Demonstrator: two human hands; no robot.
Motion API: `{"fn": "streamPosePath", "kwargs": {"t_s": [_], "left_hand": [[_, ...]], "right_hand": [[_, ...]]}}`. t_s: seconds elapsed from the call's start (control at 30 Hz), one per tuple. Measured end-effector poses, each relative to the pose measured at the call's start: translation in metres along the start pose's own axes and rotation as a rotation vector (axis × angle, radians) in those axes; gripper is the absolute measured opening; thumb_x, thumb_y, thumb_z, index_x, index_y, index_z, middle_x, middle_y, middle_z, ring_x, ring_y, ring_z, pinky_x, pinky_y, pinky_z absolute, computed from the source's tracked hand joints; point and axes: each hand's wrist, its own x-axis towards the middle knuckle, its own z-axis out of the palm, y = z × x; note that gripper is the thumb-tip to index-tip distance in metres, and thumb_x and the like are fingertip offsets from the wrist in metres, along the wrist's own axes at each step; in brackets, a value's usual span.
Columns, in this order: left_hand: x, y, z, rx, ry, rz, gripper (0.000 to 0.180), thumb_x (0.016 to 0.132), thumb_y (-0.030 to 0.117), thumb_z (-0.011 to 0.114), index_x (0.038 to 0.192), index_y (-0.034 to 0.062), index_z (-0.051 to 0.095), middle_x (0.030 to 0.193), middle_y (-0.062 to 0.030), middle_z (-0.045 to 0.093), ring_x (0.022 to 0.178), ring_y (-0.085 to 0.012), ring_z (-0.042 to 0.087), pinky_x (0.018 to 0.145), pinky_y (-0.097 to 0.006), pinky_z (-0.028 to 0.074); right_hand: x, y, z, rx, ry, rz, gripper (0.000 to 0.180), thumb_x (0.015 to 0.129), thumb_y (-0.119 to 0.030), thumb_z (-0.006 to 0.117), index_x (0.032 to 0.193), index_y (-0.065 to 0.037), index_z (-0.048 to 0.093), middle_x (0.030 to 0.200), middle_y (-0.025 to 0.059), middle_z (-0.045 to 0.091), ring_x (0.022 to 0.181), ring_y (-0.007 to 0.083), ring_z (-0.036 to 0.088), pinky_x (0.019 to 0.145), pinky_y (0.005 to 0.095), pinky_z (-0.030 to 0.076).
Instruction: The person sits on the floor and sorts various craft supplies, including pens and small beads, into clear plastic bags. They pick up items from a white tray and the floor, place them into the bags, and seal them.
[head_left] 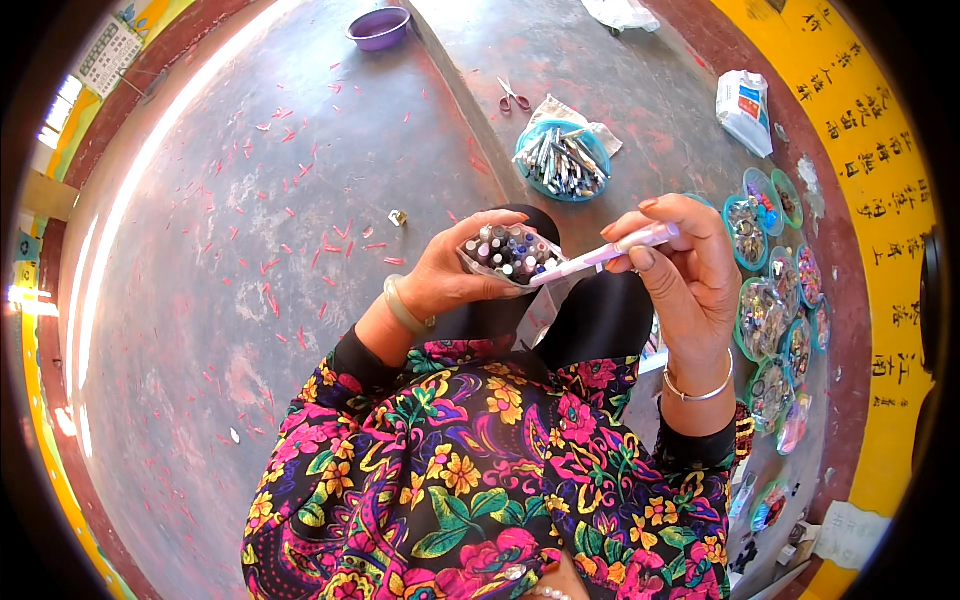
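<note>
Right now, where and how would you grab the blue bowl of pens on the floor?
Likely the blue bowl's rim, left and right edges together, from the person's near side: it's round and open-topped, heaped with loose pens, so keep it level. A pale cloth lies along the far side. The left hand holds a packet, the right hand a pink pen.

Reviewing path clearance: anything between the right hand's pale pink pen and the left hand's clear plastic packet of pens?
Nothing visible; the pale pink pen overlaps the near-right edge of the clear plastic packet; contact unclear.
</note>
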Motion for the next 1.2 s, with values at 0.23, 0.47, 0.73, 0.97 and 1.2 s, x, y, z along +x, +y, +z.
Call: {"fn": "streamPosePath", "kwargs": {"t_s": [0.23,0.47,0.73,0.97,1.2], "left_hand": [[0.001,0.003,0.001,-0.026,0.000,-0.005,0.071,0.065,0.000,0.078,0.128,-0.0006,0.046,0.116,-0.0094,0.058,0.107,-0.0160,0.056,0.095,-0.030,0.043],[0.002,0.005,0.003,-0.101,0.005,-0.024,0.068,0.069,0.001,0.075,0.129,-0.0006,0.044,0.116,-0.0102,0.058,0.106,-0.0167,0.056,0.094,-0.031,0.045],[0.001,0.002,0.002,-0.132,-0.003,-0.063,0.071,0.069,0.001,0.076,0.131,0.0003,0.042,0.124,-0.0129,0.054,0.113,-0.0205,0.053,0.098,-0.035,0.042],[0.002,-0.002,-0.002,-0.096,-0.017,-0.040,0.072,0.068,0.002,0.077,0.131,-0.0003,0.042,0.123,-0.0126,0.054,0.111,-0.0199,0.054,0.097,-0.034,0.042],[0.002,0.001,0.001,-0.124,-0.002,-0.028,0.069,0.068,0.000,0.075,0.129,-0.0014,0.043,0.118,-0.0107,0.057,0.108,-0.0178,0.056,0.095,-0.032,0.044]], "right_hand": [[0.014,0.003,0.000,-0.006,-0.112,0.054,0.023,0.089,-0.004,0.057,0.112,0.000,0.053,0.094,0.0087,0.062,0.084,0.0115,0.061,0.074,0.0235,0.050],[0.028,0.005,-0.009,-0.105,-0.189,-0.038,0.021,0.088,-0.002,0.058,0.108,0.000,0.057,0.089,0.0053,0.063,0.085,0.0126,0.061,0.073,0.0250,0.050],[0.033,0.001,-0.005,-0.215,-0.204,-0.059,0.020,0.087,0.000,0.057,0.108,0.000,0.058,0.085,0.0062,0.063,0.081,0.0126,0.062,0.073,0.0244,0.049],[0.033,0.004,-0.003,-0.180,-0.252,-0.113,0.019,0.089,-0.002,0.056,0.107,0.001,0.060,0.088,0.0082,0.064,0.082,0.0135,0.062,0.073,0.0248,0.049],[0.026,0.001,-0.005,-0.260,-0.106,-0.195,0.020,0.086,-0.003,0.058,0.105,0.000,0.061,0.088,0.0103,0.066,0.079,0.0191,0.064,0.071,0.0270,0.049]]}}
